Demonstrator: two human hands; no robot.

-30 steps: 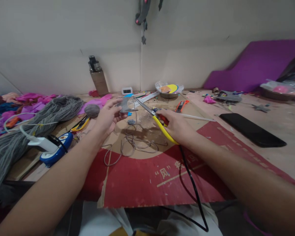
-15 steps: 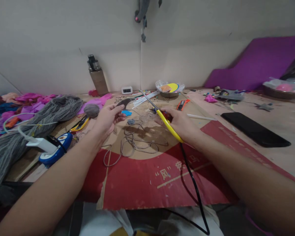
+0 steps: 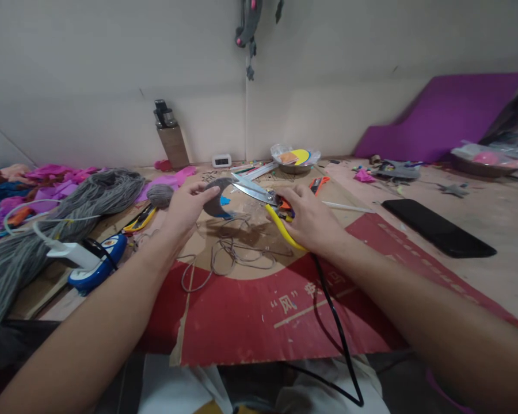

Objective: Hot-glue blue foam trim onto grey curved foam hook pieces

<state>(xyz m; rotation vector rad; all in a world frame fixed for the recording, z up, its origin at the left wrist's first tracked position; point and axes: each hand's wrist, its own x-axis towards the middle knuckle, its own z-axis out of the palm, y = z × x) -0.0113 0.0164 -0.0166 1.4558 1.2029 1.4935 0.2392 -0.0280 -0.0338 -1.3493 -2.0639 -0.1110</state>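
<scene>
The left hand pinched a curved grey piece and held it up above the surface, so the blades could reach it. The right hand gripped yellow-handled scissors, blades parted, their tips just beside the piece.

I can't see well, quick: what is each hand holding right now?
Left hand: fingers closed on a curved grey piece.
Right hand: closed around the yellow-handled scissors, whose blades are open at the grey piece.
</scene>
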